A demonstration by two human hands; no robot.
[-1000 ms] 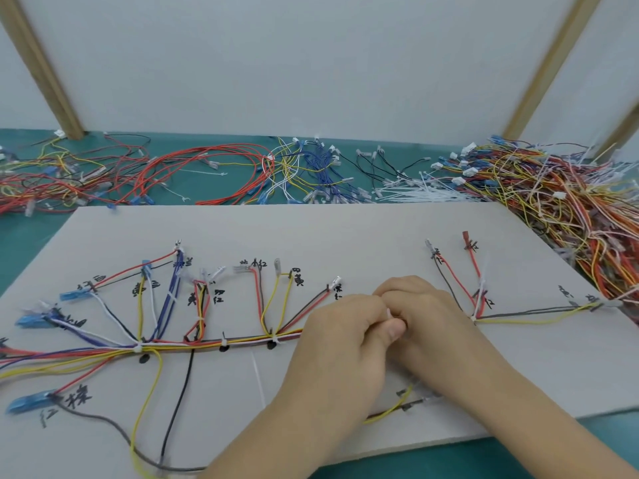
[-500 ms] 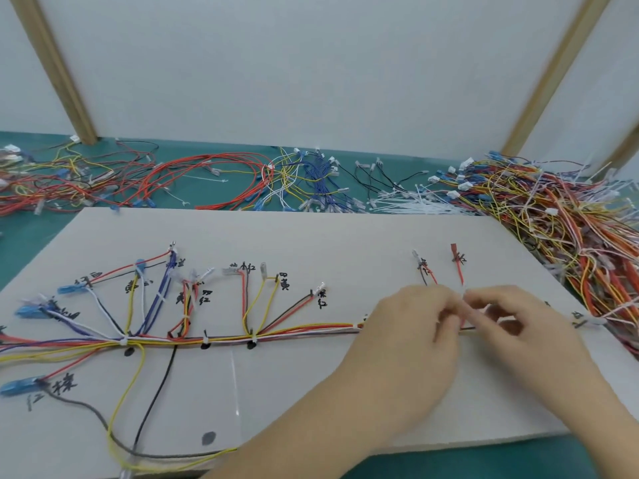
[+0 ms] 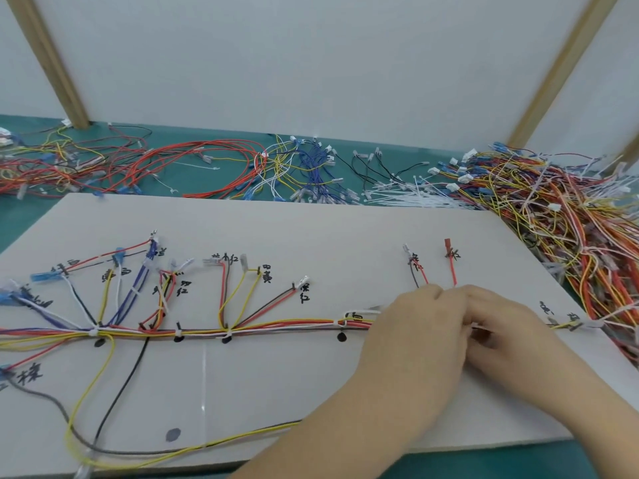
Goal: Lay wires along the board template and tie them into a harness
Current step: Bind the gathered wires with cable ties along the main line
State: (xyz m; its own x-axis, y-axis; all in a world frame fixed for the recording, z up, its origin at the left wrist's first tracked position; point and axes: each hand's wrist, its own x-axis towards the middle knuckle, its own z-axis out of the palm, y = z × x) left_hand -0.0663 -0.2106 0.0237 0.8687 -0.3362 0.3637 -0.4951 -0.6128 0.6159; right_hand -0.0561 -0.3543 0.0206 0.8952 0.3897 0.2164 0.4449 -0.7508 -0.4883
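- A teal bench point(image 3: 587, 458) backed by a pale wall panel carries a white board template point(image 3: 311, 243) marked with handwritten labels and black dots.
- Along the board runs the harness point(image 3: 276, 324), a bundle of red, yellow, white and dark wires lying left to right, with branches fanning up toward the labels (blue connectors at the far left ends).
- White cable ties point(image 3: 178, 328) cinch the bundle at several of the dots; a loose tie point(image 3: 359, 312) loops the trunk just left of the hands.
- The left hand point(image 3: 415, 333) lies over the trunk, fingers curled down at the spot where two short branches rise; what it pinches is hidden.
- The right hand point(image 3: 498, 326) meets it fingertip to fingertip, fingers bent inward onto the same spot; I cannot tell what it grips.
- Behind the board lie loose wires point(image 3: 193, 164), a heap of white zip ties point(image 3: 415, 198), and, at right, a tangled pile of finished harnesses point(image 3: 567, 216).
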